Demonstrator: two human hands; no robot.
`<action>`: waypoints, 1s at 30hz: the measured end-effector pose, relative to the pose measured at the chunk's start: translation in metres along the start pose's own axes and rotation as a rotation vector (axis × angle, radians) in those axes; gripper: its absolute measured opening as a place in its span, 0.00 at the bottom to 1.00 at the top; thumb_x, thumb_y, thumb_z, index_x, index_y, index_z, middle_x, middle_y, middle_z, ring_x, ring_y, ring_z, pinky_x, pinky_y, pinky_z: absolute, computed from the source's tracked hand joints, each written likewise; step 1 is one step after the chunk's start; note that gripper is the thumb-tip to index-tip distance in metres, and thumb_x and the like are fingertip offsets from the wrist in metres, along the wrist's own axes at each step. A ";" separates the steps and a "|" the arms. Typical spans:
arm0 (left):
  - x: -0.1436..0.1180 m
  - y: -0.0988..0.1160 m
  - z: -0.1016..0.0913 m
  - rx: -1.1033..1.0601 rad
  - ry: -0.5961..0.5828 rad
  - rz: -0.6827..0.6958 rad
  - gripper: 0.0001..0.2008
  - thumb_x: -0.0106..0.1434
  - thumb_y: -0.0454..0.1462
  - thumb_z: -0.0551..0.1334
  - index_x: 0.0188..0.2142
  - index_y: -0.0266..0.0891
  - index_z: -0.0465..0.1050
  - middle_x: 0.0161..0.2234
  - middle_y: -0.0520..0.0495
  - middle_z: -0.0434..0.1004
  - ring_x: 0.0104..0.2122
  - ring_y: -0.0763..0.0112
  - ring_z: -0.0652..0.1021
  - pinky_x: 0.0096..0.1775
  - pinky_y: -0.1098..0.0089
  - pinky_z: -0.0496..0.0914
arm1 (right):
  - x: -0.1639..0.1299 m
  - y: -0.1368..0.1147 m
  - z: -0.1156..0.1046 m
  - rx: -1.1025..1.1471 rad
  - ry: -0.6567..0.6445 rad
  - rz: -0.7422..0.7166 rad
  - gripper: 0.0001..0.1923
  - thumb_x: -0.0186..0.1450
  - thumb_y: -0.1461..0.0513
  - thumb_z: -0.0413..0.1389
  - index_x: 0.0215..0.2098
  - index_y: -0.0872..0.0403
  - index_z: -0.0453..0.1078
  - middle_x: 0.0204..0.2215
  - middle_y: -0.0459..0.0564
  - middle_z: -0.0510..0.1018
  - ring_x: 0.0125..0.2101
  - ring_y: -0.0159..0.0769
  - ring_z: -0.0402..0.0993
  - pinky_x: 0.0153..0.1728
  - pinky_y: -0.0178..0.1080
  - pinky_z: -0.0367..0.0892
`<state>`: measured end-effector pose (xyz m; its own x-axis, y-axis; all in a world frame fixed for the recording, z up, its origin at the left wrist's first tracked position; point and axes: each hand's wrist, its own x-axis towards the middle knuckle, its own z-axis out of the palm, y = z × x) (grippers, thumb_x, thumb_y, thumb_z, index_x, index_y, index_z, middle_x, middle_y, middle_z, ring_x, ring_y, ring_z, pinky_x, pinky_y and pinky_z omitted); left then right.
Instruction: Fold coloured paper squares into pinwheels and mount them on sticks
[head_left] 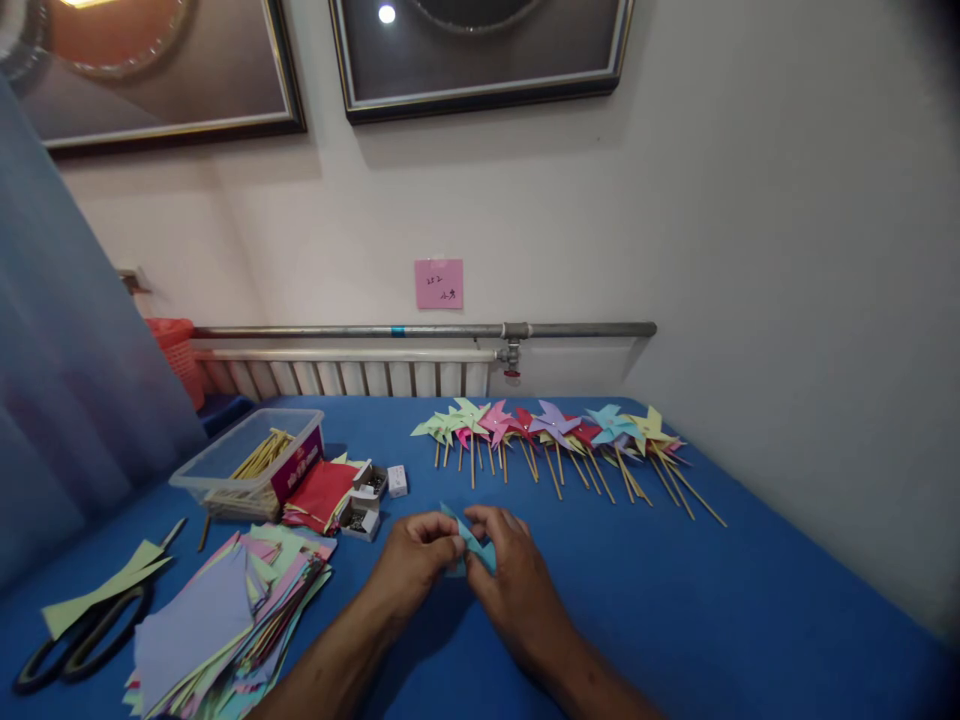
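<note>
Between my two hands, above the blue tabletop, is a light blue paper pinwheel whose blades are partly hidden by my fingers. My left hand pinches it near its middle with thumb and forefinger. From the other side my right hand grips its edge, thumb below and fingers curled over the top. No stick shows on this piece. Left of my hands stand small open boxes of metal pins, with a closed white box beside them.
A row of finished pinwheels on sticks lies along the back. At left are a clear plastic bin of wooden sticks, red paper squares, a stack of coloured cut paper and black-handled scissors under pale green paper strips.
</note>
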<state>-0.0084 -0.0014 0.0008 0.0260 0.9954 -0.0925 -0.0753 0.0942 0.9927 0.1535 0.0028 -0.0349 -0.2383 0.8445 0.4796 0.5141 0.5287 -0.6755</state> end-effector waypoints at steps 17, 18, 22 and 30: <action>0.004 0.003 -0.016 -0.087 0.054 -0.054 0.19 0.39 0.40 0.78 0.31 0.35 0.80 0.25 0.48 0.80 0.25 0.70 0.76 0.31 0.70 0.69 | 0.014 -0.003 -0.006 0.531 -0.094 0.336 0.08 0.59 0.61 0.60 0.38 0.50 0.71 0.33 0.46 0.80 0.33 0.39 0.77 0.34 0.37 0.70; 0.003 0.003 -0.015 -0.114 0.008 -0.090 0.19 0.39 0.41 0.78 0.29 0.35 0.79 0.23 0.50 0.78 0.22 0.72 0.74 0.29 0.71 0.67 | 0.014 -0.003 -0.006 0.561 -0.121 0.341 0.09 0.59 0.61 0.60 0.38 0.50 0.71 0.33 0.45 0.80 0.33 0.38 0.76 0.33 0.36 0.70; 0.000 0.000 -0.009 -0.163 -0.031 -0.136 0.17 0.40 0.40 0.78 0.26 0.35 0.78 0.20 0.51 0.76 0.19 0.75 0.70 0.25 0.72 0.64 | 0.010 -0.006 -0.006 0.639 -0.229 0.345 0.11 0.58 0.62 0.61 0.40 0.50 0.71 0.32 0.44 0.79 0.30 0.35 0.75 0.31 0.35 0.68; 0.004 -0.002 -0.009 -0.191 0.041 -0.141 0.19 0.38 0.40 0.77 0.29 0.32 0.82 0.22 0.46 0.81 0.19 0.72 0.74 0.26 0.71 0.68 | 0.009 -0.006 -0.008 0.458 -0.154 0.262 0.26 0.61 0.63 0.60 0.58 0.49 0.73 0.45 0.51 0.83 0.45 0.44 0.81 0.47 0.44 0.75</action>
<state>-0.0170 0.0025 -0.0025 0.0093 0.9717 -0.2359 -0.2615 0.2301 0.9374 0.1554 0.0063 -0.0220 -0.2857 0.9376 0.1982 0.1696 0.2530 -0.9525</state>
